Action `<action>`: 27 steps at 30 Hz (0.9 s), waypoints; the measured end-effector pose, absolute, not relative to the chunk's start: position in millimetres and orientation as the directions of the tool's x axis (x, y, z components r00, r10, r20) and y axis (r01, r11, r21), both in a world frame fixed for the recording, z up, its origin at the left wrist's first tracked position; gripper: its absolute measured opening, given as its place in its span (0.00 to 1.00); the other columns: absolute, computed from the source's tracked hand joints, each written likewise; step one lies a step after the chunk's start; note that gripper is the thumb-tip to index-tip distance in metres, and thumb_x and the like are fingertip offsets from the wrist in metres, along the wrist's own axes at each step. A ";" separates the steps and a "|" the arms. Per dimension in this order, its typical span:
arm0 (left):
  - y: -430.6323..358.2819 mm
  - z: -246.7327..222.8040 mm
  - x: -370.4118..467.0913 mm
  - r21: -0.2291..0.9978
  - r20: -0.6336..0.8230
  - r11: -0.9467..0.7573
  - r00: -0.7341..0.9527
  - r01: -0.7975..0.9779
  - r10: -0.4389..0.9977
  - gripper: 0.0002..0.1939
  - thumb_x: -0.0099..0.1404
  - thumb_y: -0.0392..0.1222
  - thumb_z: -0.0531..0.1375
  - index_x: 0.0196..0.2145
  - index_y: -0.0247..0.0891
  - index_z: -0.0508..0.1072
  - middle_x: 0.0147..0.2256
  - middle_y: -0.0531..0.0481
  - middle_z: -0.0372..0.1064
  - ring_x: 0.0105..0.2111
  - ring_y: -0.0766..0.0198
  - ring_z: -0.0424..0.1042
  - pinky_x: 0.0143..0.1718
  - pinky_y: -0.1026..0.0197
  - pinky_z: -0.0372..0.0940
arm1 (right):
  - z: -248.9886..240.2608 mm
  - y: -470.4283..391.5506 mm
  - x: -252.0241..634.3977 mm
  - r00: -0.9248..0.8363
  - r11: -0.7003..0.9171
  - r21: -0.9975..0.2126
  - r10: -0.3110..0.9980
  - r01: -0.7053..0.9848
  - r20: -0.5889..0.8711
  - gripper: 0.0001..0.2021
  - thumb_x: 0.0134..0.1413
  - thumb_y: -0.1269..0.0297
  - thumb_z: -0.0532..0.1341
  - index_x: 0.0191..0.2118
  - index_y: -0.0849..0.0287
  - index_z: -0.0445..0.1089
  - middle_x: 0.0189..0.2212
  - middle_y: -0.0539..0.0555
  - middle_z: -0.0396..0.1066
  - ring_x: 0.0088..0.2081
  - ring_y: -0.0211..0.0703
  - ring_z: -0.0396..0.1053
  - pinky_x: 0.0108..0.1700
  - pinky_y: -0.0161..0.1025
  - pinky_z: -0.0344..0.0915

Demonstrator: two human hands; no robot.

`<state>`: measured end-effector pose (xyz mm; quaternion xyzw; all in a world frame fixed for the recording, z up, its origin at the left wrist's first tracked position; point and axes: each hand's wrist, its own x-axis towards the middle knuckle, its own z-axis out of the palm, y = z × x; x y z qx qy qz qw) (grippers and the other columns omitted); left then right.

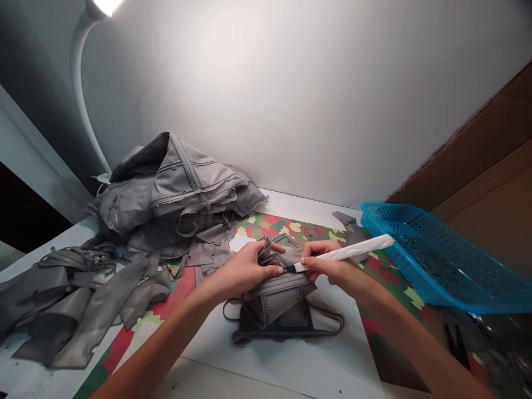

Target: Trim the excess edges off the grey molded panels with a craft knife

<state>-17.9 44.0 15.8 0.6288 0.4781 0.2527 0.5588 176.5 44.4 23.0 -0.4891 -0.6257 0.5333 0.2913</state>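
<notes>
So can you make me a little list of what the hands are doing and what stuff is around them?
left hand: pinches folded grey fabric piece
right hand: holds white-wrapped tool, dark tip at the fabric
behind left: pile of grey pieces
far left: loose grey strips
right: blue basket
under: camouflage mat on white table
above: lamp, lit

A lamp (103, 5) at the top left lit the scene from above and burned out to pure white. Its glow spread across the wall (291, 100), brightest near the middle and fading to grey in the corners. The far left and lower right lay dim. Soft shadows fell under the hands. Wide-angle distortion bent the edges; the focus stayed fairly sharp.
</notes>
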 end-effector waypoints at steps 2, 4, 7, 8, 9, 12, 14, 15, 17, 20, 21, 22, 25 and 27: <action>43.7 17.1 -17.9 0.942 -0.200 0.059 0.409 0.332 0.890 0.20 0.52 0.42 0.60 0.44 0.37 0.68 0.28 0.52 0.68 0.33 0.61 0.67 0.34 0.62 0.59 | 22.8 44.8 177.2 -0.362 -0.059 -0.952 0.916 0.300 -0.171 0.10 0.45 0.64 0.59 0.18 0.60 0.64 0.16 0.47 0.62 0.20 0.34 0.62 0.22 0.30 0.59; 43.6 17.8 -17.6 0.939 -0.179 0.035 0.397 0.343 0.900 0.19 0.53 0.42 0.59 0.43 0.37 0.69 0.29 0.52 0.68 0.33 0.61 0.67 0.35 0.62 0.59 | 22.5 45.1 177.7 -0.365 -0.069 -0.951 0.913 0.302 -0.182 0.10 0.44 0.63 0.60 0.18 0.60 0.64 0.16 0.47 0.62 0.20 0.34 0.62 0.21 0.30 0.59; 43.8 17.5 -17.5 0.933 -0.158 0.011 0.385 0.359 0.909 0.19 0.53 0.42 0.59 0.43 0.37 0.69 0.29 0.51 0.68 0.34 0.59 0.67 0.35 0.61 0.59 | 22.3 45.2 177.7 -0.361 -0.074 -0.950 0.914 0.305 -0.187 0.10 0.44 0.64 0.60 0.18 0.60 0.64 0.16 0.47 0.62 0.20 0.34 0.62 0.21 0.30 0.59; 44.0 17.1 -17.6 0.931 -0.155 0.006 0.383 0.364 0.911 0.19 0.53 0.43 0.59 0.43 0.37 0.69 0.29 0.51 0.68 0.34 0.59 0.67 0.35 0.61 0.59 | 22.4 45.2 177.5 -0.359 -0.072 -0.950 0.915 0.304 -0.184 0.10 0.44 0.64 0.60 0.18 0.60 0.64 0.16 0.47 0.62 0.20 0.34 0.62 0.21 0.30 0.59; 44.2 16.7 -17.7 0.930 -0.153 0.002 0.382 0.368 0.911 0.19 0.53 0.43 0.59 0.43 0.37 0.69 0.29 0.51 0.69 0.34 0.59 0.67 0.35 0.61 0.59 | 22.5 45.1 177.2 -0.357 -0.068 -0.951 0.917 0.302 -0.179 0.10 0.44 0.63 0.60 0.18 0.60 0.64 0.16 0.47 0.61 0.20 0.34 0.62 0.21 0.30 0.59; 44.8 15.6 -18.0 0.927 -0.149 -0.006 0.383 0.374 0.912 0.19 0.53 0.44 0.59 0.44 0.37 0.69 0.29 0.51 0.69 0.34 0.59 0.68 0.35 0.61 0.60 | 22.8 44.7 176.3 -0.349 -0.058 -0.952 0.922 0.299 -0.166 0.10 0.44 0.63 0.60 0.18 0.60 0.64 0.16 0.47 0.61 0.20 0.33 0.61 0.21 0.30 0.58; 45.0 15.3 -18.0 0.926 -0.149 -0.008 0.384 0.379 0.911 0.19 0.53 0.43 0.59 0.44 0.37 0.69 0.29 0.51 0.68 0.34 0.59 0.67 0.35 0.61 0.60 | 23.0 44.4 176.0 -0.344 -0.057 -0.952 0.925 0.301 -0.164 0.10 0.44 0.63 0.60 0.18 0.60 0.64 0.16 0.47 0.61 0.20 0.33 0.61 0.21 0.30 0.58; 45.1 15.3 -18.0 0.924 -0.150 -0.009 0.386 0.382 0.910 0.19 0.53 0.43 0.59 0.44 0.37 0.69 0.29 0.51 0.68 0.34 0.59 0.67 0.35 0.61 0.60 | 23.2 44.3 176.1 -0.343 -0.057 -0.952 0.925 0.301 -0.164 0.10 0.44 0.63 0.60 0.18 0.60 0.64 0.16 0.47 0.61 0.19 0.33 0.61 0.21 0.30 0.58; 44.9 15.7 -17.9 0.922 -0.154 -0.010 0.391 0.387 0.908 0.19 0.54 0.43 0.58 0.44 0.37 0.69 0.29 0.51 0.68 0.33 0.60 0.67 0.35 0.61 0.60 | 23.6 44.1 176.4 -0.345 -0.056 -0.951 0.924 0.304 -0.164 0.10 0.44 0.63 0.60 0.18 0.60 0.64 0.16 0.47 0.60 0.19 0.33 0.61 0.21 0.31 0.58; 44.3 15.9 -18.1 0.920 -0.156 -0.012 0.395 0.391 0.906 0.19 0.54 0.43 0.58 0.45 0.37 0.68 0.29 0.51 0.68 0.33 0.60 0.67 0.35 0.61 0.60 | 24.2 43.9 176.6 -0.348 -0.051 -0.948 0.923 0.313 -0.164 0.10 0.45 0.63 0.59 0.18 0.60 0.64 0.16 0.47 0.60 0.20 0.33 0.61 0.22 0.30 0.58; 44.2 15.7 -18.2 0.920 -0.154 -0.015 0.395 0.393 0.906 0.19 0.54 0.43 0.58 0.45 0.37 0.68 0.29 0.51 0.68 0.33 0.60 0.67 0.35 0.61 0.60 | 24.4 43.9 176.5 -0.349 -0.048 -0.947 0.922 0.317 -0.164 0.10 0.45 0.63 0.59 0.18 0.60 0.64 0.16 0.47 0.60 0.20 0.33 0.60 0.22 0.30 0.58; 44.2 15.3 -18.4 0.919 -0.152 -0.018 0.395 0.395 0.906 0.19 0.54 0.43 0.58 0.45 0.37 0.68 0.29 0.51 0.68 0.33 0.60 0.67 0.35 0.61 0.60 | 24.6 43.8 176.2 -0.350 -0.046 -0.945 0.922 0.323 -0.165 0.10 0.45 0.64 0.59 0.18 0.60 0.63 0.16 0.47 0.60 0.20 0.33 0.60 0.22 0.30 0.58; 44.5 13.9 -18.6 0.914 -0.144 -0.031 0.396 0.404 0.907 0.19 0.54 0.43 0.58 0.45 0.37 0.68 0.28 0.52 0.67 0.33 0.60 0.67 0.35 0.61 0.60 | 25.0 43.9 175.1 -0.348 -0.037 -0.939 0.923 0.343 -0.164 0.10 0.45 0.64 0.59 0.18 0.60 0.63 0.16 0.47 0.60 0.20 0.33 0.60 0.21 0.30 0.56; 44.8 13.1 -18.6 0.911 -0.140 -0.040 0.397 0.410 0.907 0.19 0.54 0.43 0.58 0.45 0.37 0.68 0.29 0.51 0.68 0.33 0.60 0.67 0.36 0.61 0.60 | 25.2 44.0 174.5 -0.346 -0.027 -0.933 0.925 0.359 -0.160 0.10 0.45 0.64 0.58 0.18 0.60 0.63 0.16 0.47 0.59 0.20 0.32 0.60 0.21 0.29 0.55</action>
